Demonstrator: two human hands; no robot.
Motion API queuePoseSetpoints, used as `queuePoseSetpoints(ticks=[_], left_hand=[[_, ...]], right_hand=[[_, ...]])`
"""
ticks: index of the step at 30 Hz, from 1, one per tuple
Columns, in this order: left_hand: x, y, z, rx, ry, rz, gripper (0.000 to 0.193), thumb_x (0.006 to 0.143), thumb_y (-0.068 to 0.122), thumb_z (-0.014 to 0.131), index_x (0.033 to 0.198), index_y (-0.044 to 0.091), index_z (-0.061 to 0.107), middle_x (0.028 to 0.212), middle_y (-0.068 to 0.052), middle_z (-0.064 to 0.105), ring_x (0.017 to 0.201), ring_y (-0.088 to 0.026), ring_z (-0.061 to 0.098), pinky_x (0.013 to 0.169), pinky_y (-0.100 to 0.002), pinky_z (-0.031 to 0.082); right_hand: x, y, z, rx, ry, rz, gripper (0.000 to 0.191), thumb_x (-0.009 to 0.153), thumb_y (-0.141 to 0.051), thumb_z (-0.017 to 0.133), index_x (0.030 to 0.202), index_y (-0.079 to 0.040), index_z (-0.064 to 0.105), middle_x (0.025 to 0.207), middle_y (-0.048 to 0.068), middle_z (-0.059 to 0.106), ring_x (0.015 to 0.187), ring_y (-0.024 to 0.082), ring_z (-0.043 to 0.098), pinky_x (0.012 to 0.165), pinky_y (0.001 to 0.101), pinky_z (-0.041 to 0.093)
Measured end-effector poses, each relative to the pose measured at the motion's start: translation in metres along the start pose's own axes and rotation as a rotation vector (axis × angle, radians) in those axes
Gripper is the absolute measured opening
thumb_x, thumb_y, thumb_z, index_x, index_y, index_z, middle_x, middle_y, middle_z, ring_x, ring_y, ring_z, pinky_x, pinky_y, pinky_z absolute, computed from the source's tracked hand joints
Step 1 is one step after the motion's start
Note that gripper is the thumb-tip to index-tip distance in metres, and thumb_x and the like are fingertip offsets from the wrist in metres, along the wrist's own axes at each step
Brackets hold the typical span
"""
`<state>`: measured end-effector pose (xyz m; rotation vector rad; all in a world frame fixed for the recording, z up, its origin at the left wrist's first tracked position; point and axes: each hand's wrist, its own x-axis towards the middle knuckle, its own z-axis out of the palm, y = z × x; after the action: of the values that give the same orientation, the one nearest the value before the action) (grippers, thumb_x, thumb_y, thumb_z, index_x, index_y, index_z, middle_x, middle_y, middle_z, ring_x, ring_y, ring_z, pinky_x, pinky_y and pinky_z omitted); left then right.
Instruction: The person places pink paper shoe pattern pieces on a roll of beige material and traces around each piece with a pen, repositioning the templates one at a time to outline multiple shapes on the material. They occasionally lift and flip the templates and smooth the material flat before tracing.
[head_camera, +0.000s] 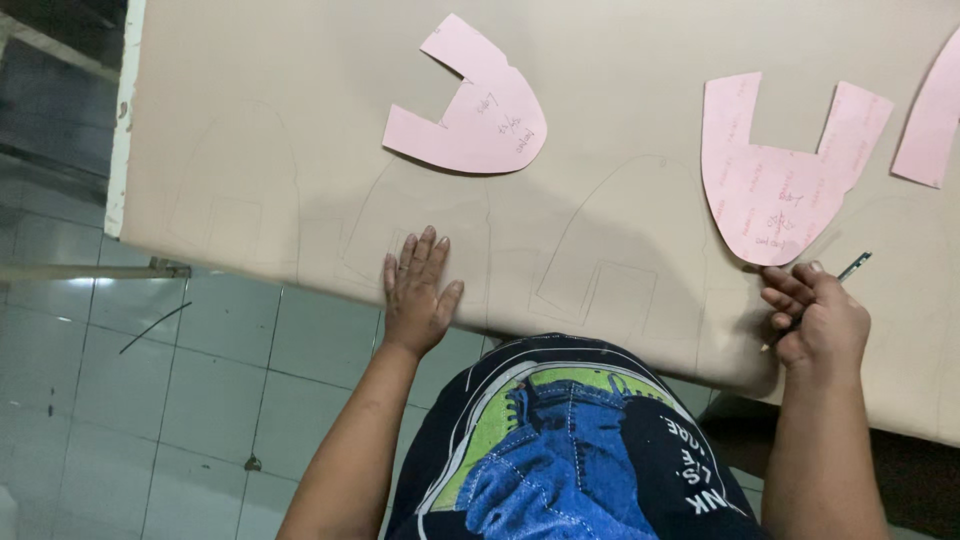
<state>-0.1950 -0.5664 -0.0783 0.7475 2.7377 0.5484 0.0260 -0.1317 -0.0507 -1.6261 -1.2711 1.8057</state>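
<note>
My left hand (417, 291) lies flat, fingers spread, on a large beige sheet (620, 90) near its front edge. My right hand (820, 318) grips a thin pen (855, 266) and touches the lower tip of a pink U-shaped paper pattern (775, 185). Faint traced outlines of the same shape (610, 250) run across the sheet between my hands. A second pink pattern (485, 110) lies farther up, above my left hand.
A third pink piece (935, 115) shows at the right edge. The sheet's left edge (122, 130) hangs over a grey tiled floor (150, 400). My dark printed shirt (570, 450) fills the bottom centre.
</note>
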Motion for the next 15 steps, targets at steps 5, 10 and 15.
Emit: queuePoseSetpoints(ticks=[5,10,15], left_hand=[[0.002,0.01,-0.005,-0.029,0.026,-0.043,0.068,0.092,0.038,0.057,0.155,0.019,0.043,0.168,-0.004,0.028,0.157,-0.026,0.017,0.126,-0.053,0.002],[0.005,0.019,-0.006,-0.064,0.064,-0.083,0.068,0.088,0.033,0.062,0.152,0.018,0.048,0.166,-0.004,0.032,0.156,-0.027,0.02,0.125,-0.054,0.003],[0.006,0.02,-0.016,-0.033,0.102,-0.043,0.064,0.087,0.034,0.063,0.147,0.015,0.052,0.161,-0.007,0.039,0.151,-0.029,0.028,0.124,-0.054,0.011]], right_hand=[[0.014,-0.005,0.002,0.1,-0.094,0.073,0.022,0.109,-0.027,0.055,0.114,-0.006,0.062,0.091,0.005,0.072,0.068,0.012,0.062,0.05,0.0224,0.04],[0.022,-0.007,0.009,0.383,-0.27,0.081,0.017,0.112,-0.029,0.058,0.113,-0.013,0.058,0.087,0.0,0.061,0.067,0.011,0.054,0.052,0.0226,0.039],[0.015,-0.006,0.03,0.258,-0.278,0.022,0.008,0.107,-0.014,0.06,0.114,-0.013,0.056,0.092,0.0,0.063,0.069,0.009,0.055,0.053,0.0219,0.039]])
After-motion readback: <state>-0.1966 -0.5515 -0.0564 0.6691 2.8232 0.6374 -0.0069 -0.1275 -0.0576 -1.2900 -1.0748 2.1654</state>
